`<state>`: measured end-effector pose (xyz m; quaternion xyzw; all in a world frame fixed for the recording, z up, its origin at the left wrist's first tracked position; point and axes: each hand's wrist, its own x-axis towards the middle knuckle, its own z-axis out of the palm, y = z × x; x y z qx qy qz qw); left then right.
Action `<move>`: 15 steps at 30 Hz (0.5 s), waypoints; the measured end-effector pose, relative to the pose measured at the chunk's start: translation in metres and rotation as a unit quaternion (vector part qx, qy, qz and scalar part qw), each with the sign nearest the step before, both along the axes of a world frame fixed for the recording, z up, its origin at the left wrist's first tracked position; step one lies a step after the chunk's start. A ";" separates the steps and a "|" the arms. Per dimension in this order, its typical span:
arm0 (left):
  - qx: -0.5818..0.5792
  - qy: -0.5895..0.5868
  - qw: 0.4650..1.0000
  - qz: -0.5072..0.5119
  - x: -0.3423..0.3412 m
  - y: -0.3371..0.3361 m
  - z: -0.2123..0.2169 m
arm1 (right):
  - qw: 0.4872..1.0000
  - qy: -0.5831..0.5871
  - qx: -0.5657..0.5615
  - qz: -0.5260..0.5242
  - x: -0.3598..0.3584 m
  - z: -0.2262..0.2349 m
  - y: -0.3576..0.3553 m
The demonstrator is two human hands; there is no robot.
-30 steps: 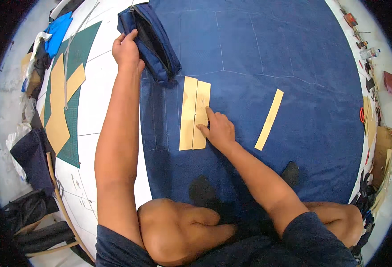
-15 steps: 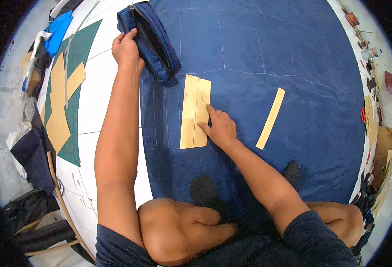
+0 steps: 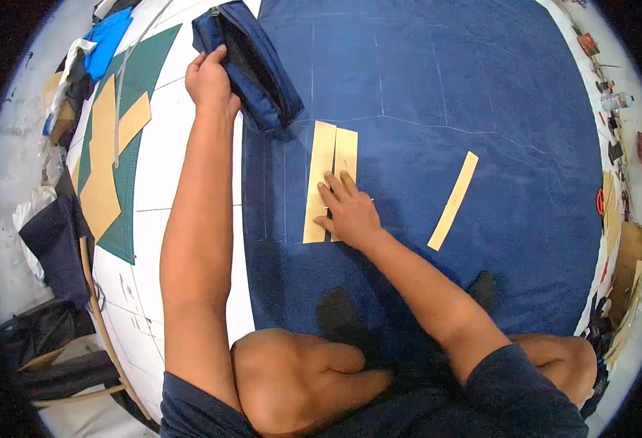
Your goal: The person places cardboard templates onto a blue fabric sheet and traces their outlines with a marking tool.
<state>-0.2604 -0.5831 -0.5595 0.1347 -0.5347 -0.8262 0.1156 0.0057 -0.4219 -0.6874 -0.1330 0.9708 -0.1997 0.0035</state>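
My left hand (image 3: 209, 80) is closed on the near-left side of a dark blue zippered pouch (image 3: 281, 84), thumb on top, holding it over the far left of a blue fabric sheet (image 3: 525, 212). The pouch's zipper gapes and shows a dark inside. My right hand (image 3: 354, 212) lies with fingers apart on two tan card strips, touching the left strip (image 3: 319, 157) and covering the lower part of the right strip (image 3: 346, 150). A narrow gap parts the strips. Further right, a thinner card strip (image 3: 454, 201) rests alone on the fabric.
Chalk lines (image 3: 383, 115) cross the fabric. To the left are a green cutting mat (image 3: 128, 219) bearing card templates (image 3: 102, 190), a metal ruler (image 3: 118, 124) and a wooden stick (image 3: 95, 299). Along the right edge sit red-handled scissors (image 3: 600, 202) and a plastic bottle (image 3: 616, 101).
My right hand has shifted left onto both card strips, and a gap has opened between them. The whole view has drifted slightly. My left hand still holds the pouch.
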 end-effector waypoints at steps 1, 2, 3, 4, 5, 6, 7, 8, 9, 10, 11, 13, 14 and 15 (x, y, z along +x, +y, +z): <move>-0.001 -0.001 1.000 0.004 0.000 0.000 0.004 | 1.000 0.001 0.015 0.017 -0.003 -0.002 0.001; -0.008 0.000 1.000 0.010 0.000 -0.001 0.007 | 1.000 -0.001 0.013 0.022 -0.006 0.000 0.001; -0.015 0.001 1.000 0.016 0.001 -0.003 0.009 | 0.999 -0.007 0.025 0.036 -0.010 0.001 0.002; -0.032 -0.005 0.999 0.029 0.003 -0.006 0.010 | 0.998 -0.013 0.037 0.050 -0.010 0.003 0.002; -0.032 -0.005 0.999 0.034 0.004 -0.007 0.010 | 0.998 -0.013 0.037 0.054 -0.010 0.001 0.003; -0.029 -0.002 0.999 0.026 0.005 -0.008 0.010 | 0.998 -0.017 0.025 0.052 -0.010 0.000 0.003; -0.027 0.000 0.999 0.017 0.006 -0.009 0.010 | 0.998 -0.022 0.014 0.048 -0.010 -0.002 0.004; -0.002 0.014 1.000 0.003 0.003 -0.013 0.008 | 0.998 -0.021 0.013 0.054 -0.008 -0.002 0.003; -0.003 0.014 1.000 0.008 0.002 -0.018 0.006 | 0.999 -0.018 0.010 0.048 -0.006 -0.002 0.002; -0.013 0.014 1.000 0.019 0.001 -0.022 0.004 | 0.999 -0.016 0.006 0.042 -0.004 -0.002 0.001; -0.020 0.013 0.999 0.025 0.001 -0.019 0.003 | 0.999 -0.017 0.007 0.043 -0.004 -0.003 0.003; -0.018 0.010 0.999 0.031 0.004 -0.016 0.000 | 0.999 -0.015 0.001 0.037 -0.002 -0.007 0.005; -0.019 0.011 0.999 0.027 0.003 -0.020 0.000 | 0.999 -0.015 -0.001 0.039 -0.004 -0.006 0.004; -0.020 0.011 0.999 0.023 0.002 -0.023 -0.001 | 0.999 -0.018 0.002 0.043 -0.005 -0.006 0.003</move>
